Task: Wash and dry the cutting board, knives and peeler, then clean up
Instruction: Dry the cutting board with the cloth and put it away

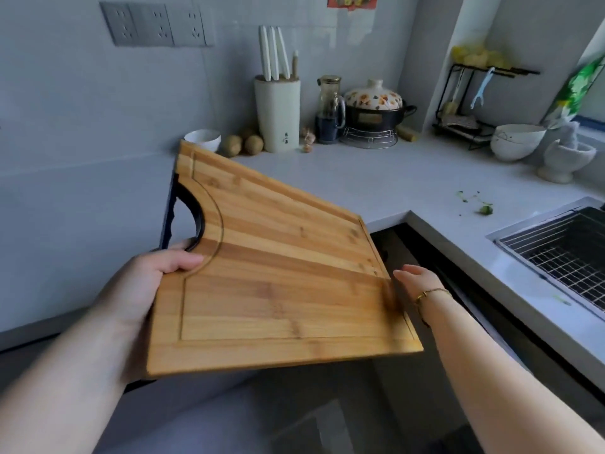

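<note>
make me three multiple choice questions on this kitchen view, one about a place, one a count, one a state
1. Where do the green scraps lie? A on the floor; B on the counter beside the sink; C in a bowl.
2. How many white handles stick out of the knife block? A three; B one; C six.
3. How is the cutting board? A flat on the counter; B standing in the sink; C held up, tilted, by the left hand.

Answers: 1 B, the scraps sit on bare counter near the sink's rim. 2 A, three white handles stand side by side, next to one beige handle. 3 C, the hand grips it by the handle hole, with floor showing under its near edge.
</note>
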